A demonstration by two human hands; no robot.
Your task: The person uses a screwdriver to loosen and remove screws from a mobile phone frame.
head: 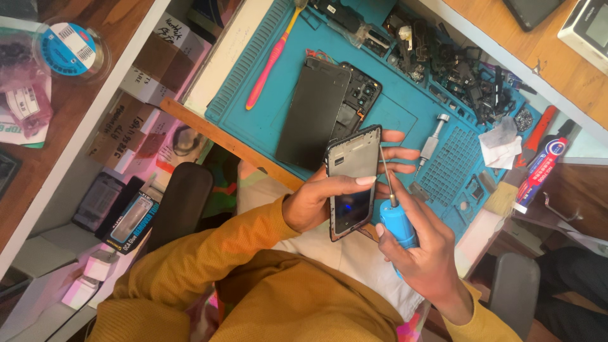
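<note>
Small parts heap (456,69) at far right is too jumbled to identify. Left hand (316,199) is wrapped round a phone frame (351,183), thumb across its front, fingers behind. Right hand (421,253) is closed on a blue-handled screwdriver (396,218), shaft just beside the frame's right edge; tip contact unclear. Both above the blue mat (253,95), near a black panel (313,114).
</note>
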